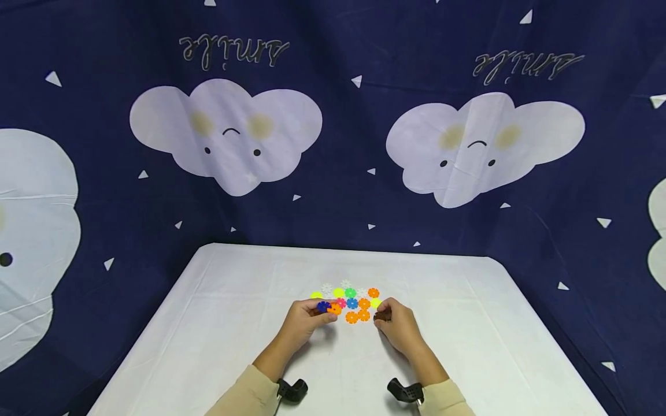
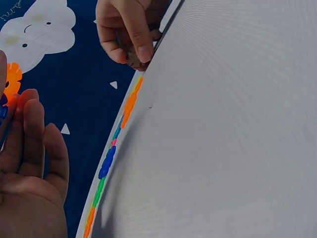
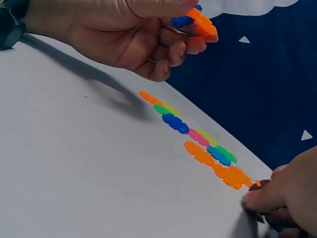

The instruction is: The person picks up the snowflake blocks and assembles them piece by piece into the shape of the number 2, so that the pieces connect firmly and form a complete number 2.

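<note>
Above the table, the left hand (image 1: 303, 319) pinches a dark blue toothed disc (image 1: 324, 307) joined to an orange one (image 1: 335, 309); the right wrist view shows the pair between thumb and fingers, raised off the surface. The right hand (image 1: 399, 327) holds a dark brown disc (image 1: 382, 316) between thumb and fingers, low at the right end of the disc group. Between and behind the hands lie several flat discs: orange (image 1: 351, 316), light blue (image 1: 352, 303), pink (image 1: 341, 302), green (image 1: 350, 293) and yellow (image 1: 376, 303). The left hand hides part of the group in the head view.
The discs lie on a white-covered table (image 1: 208, 323), with pale clear ones (image 1: 326, 288) at the back of the group. Behind the table's far edge hangs a dark blue curtain (image 1: 343, 208) with cloud prints. A black wrist device (image 1: 293, 391) sits at each sleeve.
</note>
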`<move>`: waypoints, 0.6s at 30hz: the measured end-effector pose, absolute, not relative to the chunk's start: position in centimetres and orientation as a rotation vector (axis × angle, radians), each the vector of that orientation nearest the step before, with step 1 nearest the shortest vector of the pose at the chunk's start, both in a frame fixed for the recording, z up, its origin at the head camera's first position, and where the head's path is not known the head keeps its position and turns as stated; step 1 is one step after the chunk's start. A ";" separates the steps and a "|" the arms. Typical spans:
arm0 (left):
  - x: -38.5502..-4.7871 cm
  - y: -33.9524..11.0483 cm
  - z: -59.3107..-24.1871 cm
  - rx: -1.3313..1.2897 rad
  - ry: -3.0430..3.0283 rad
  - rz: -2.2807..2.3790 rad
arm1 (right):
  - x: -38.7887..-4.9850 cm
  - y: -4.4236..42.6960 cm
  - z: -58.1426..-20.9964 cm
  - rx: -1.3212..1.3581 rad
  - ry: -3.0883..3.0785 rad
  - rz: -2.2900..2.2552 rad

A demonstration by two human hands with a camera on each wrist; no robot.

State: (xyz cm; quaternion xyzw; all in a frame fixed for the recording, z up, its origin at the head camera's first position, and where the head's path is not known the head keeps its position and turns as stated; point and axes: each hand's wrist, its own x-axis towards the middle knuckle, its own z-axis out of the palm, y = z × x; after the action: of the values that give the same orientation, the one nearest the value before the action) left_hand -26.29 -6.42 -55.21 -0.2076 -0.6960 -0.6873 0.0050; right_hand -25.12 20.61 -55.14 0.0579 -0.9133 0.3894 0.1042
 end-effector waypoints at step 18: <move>-26.6 -6.3 -55.5 -0.713 -2.106 -2.149 | -24.0 17.3 -52.5 0.408 -2.244 1.673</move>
State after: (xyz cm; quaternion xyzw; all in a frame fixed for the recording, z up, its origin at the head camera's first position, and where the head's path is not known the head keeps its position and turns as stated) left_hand -26.59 -6.31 -55.54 -0.2305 -0.6809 -0.6948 0.0244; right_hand -24.01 17.30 -52.45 0.1426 -0.7836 0.5842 0.1560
